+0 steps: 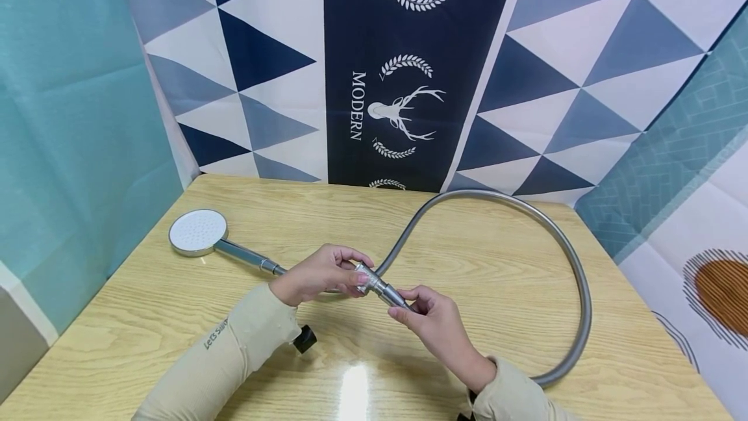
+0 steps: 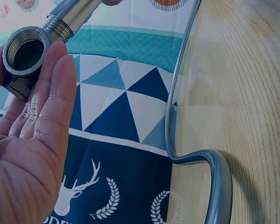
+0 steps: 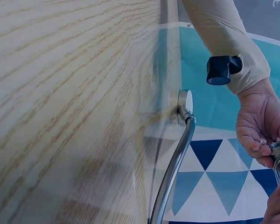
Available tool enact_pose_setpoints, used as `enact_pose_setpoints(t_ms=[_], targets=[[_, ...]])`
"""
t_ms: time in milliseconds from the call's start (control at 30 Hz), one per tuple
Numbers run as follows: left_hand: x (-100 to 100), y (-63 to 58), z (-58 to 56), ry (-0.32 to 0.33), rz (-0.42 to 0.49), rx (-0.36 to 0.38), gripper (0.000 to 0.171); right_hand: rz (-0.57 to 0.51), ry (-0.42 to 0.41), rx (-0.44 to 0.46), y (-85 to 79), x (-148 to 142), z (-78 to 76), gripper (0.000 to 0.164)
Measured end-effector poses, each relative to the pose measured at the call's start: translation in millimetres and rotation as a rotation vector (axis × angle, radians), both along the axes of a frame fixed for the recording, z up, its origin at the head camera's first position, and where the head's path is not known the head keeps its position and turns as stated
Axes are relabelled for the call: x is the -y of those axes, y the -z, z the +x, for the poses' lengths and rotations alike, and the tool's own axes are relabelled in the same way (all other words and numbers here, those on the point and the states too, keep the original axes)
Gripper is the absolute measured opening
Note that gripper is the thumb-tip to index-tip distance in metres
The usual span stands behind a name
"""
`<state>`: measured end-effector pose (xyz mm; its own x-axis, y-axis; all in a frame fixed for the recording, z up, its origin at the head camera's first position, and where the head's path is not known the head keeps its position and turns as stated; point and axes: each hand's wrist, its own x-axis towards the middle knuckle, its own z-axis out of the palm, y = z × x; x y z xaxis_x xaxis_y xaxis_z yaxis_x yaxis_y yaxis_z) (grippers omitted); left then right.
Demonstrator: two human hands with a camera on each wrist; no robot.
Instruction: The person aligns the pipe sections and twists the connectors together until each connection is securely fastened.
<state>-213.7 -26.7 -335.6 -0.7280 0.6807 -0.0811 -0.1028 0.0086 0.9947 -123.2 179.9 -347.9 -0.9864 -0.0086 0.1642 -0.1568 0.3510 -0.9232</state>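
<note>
My left hand [image 1: 324, 276] pinches a chrome threaded fitting [image 1: 366, 277] between thumb and fingers above the table. In the left wrist view, the fitting's round threaded mouth faces the camera, and a silver hose end [image 2: 73, 15] meets its threaded stub, some threads still showing. My right hand [image 1: 434, 322] grips that tapered hose end in the head view, in line with the fitting. Left of my hands, a shower head [image 1: 199, 232] with a white face lies on the table, its grey handle [image 1: 245, 254] pointing toward my left wrist. Only part of the right hand shows in the right wrist view.
A grey shower hose [image 1: 578, 278] loops widely over the right side of the wooden table [image 1: 497, 252]. Patterned cloth [image 1: 274, 83] hangs behind, with teal cloth [image 1: 87, 115] at the left. A black wrist mount [image 1: 305, 339] sits under the left sleeve.
</note>
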Motion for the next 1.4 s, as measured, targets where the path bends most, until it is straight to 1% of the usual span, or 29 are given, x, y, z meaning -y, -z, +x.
enact_pose_setpoints(t_ms=[100, 367, 467, 733, 967, 1033, 1267, 1400], targets=[[-0.4, -0.3, 0.2, 0.004, 0.0, -0.004, 0.034, -0.005, -0.002, 0.011, -0.3, -0.8, 0.5, 0.021], [-0.7, -0.8, 0.2, 0.002, -0.006, -0.006, 0.029, 0.026, 0.005, 0.058, -0.9, -2.3, 0.0, 0.019], [-1.1, -0.3, -0.1, 0.001, -0.006, -0.003, 0.029, 0.033, 0.001, 0.062, -1.1, -2.5, 0.1, 0.019], [-1.2, 0.2, -0.3, 0.007, 0.006, -0.012, 0.028, 0.057, -0.041, 0.051, -1.3, -3.2, -0.3, 0.019], [-1.9, 2.9, -1.8, 0.019, 0.02, 0.009, 0.027, 0.052, -0.055, 0.065, -1.2, -3.7, 0.7, 0.019], [-1.9, 3.0, -1.8, 0.025, 0.025, 0.006, 0.027, 0.051, -0.064, 0.064, -1.2, -4.0, 1.0, 0.018], [-2.1, 1.8, -0.5, 0.033, 0.041, 0.009, 0.028, 0.083, -0.115, 0.062, -1.3, -6.6, 0.8, 0.021], [-1.9, 3.4, -0.8, 0.039, 0.043, 0.004, 0.03, 0.086, -0.148, 0.081, -1.1, -7.5, -0.2, 0.023]])
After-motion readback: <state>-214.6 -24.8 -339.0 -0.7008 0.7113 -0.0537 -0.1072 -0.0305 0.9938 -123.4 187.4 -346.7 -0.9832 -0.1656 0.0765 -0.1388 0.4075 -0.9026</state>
